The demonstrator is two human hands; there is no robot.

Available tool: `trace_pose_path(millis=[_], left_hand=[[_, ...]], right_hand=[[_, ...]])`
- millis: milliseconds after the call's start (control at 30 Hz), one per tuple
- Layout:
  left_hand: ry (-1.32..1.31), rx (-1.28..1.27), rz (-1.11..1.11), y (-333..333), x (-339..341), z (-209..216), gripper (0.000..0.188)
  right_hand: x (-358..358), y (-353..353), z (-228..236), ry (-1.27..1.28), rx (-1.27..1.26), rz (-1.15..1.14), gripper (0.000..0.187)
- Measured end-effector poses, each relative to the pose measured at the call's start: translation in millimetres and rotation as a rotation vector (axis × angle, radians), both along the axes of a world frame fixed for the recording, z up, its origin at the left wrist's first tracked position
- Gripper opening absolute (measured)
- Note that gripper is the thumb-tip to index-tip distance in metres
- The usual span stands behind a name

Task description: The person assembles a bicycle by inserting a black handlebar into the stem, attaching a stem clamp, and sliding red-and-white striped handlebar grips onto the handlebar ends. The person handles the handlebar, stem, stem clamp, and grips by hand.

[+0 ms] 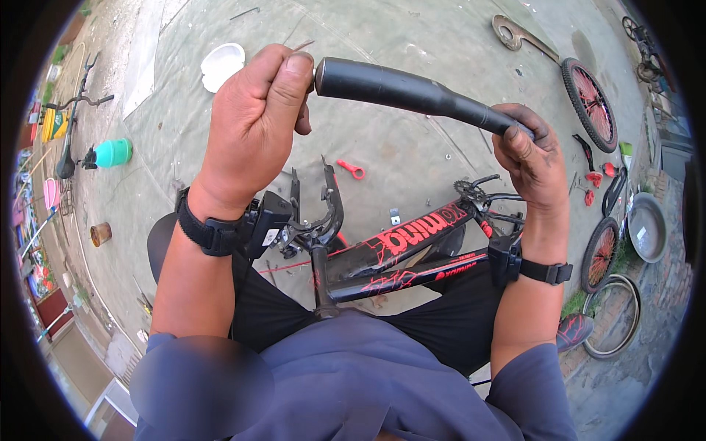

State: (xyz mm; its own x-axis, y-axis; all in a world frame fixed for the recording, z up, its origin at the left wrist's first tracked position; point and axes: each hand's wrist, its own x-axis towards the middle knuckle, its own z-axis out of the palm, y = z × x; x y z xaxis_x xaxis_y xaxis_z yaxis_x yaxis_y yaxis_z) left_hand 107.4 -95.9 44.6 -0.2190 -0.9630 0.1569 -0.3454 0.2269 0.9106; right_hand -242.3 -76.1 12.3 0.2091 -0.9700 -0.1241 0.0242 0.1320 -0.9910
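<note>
A black metal tube [390, 84], thick at the left and narrowing to the right, is raised above the bicycle frame; it looks like a seat post. My right hand [533, 151] is closed around its narrow end. At the thick end, my left hand [265, 106] is pinched shut right by the rim. A thin brownish tip [303, 45] sticks out above its thumb, and the rest of that piece is hidden. Below, a black and red bicycle frame [412, 246] lies across my lap, with its fork [332, 195] at the left and crank gear [471, 192] at the right.
A red ring-ended tool [351, 170] and a white bowl [223, 66] lie on the ground. Wheels [590, 105], a bare rim [616, 316] and a grey basin [647, 228] are at the right. A turquoise container [113, 153] and a rusty can [101, 234] stand at the left.
</note>
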Motion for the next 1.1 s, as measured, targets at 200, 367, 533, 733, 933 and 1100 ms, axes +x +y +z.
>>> trace_pose_path(millis=[200,367,533,733,933,1100], left_hand=[[-0.03,-0.1,-0.055,-0.7,0.1,-4.4,0.032],[0.024,-0.016,-0.047,1.7,-0.5,-3.7,0.033],[0.035,0.103,-0.019,3.8,-1.0,-2.0,0.035],[0.062,-0.022,-0.072,1.7,-3.2,-1.8,0.032],[0.171,0.145,-0.133,-0.3,6.7,-5.8,0.033],[0.138,0.091,-0.095,1.3,2.7,-3.3,0.034]], right_hand=[[-0.9,1.0,2.2,0.03,-0.019,-0.014,0.051],[0.5,0.9,4.4,0.051,-0.024,0.009,0.049],[2.8,0.6,11.0,0.013,0.053,-0.002,0.051],[-5.8,-0.7,-1.8,-0.086,-0.024,0.0,0.05],[-7.7,-1.3,-5.5,-0.106,-0.05,0.028,0.049],[-6.7,-1.5,-7.0,-0.119,-0.064,0.027,0.048]])
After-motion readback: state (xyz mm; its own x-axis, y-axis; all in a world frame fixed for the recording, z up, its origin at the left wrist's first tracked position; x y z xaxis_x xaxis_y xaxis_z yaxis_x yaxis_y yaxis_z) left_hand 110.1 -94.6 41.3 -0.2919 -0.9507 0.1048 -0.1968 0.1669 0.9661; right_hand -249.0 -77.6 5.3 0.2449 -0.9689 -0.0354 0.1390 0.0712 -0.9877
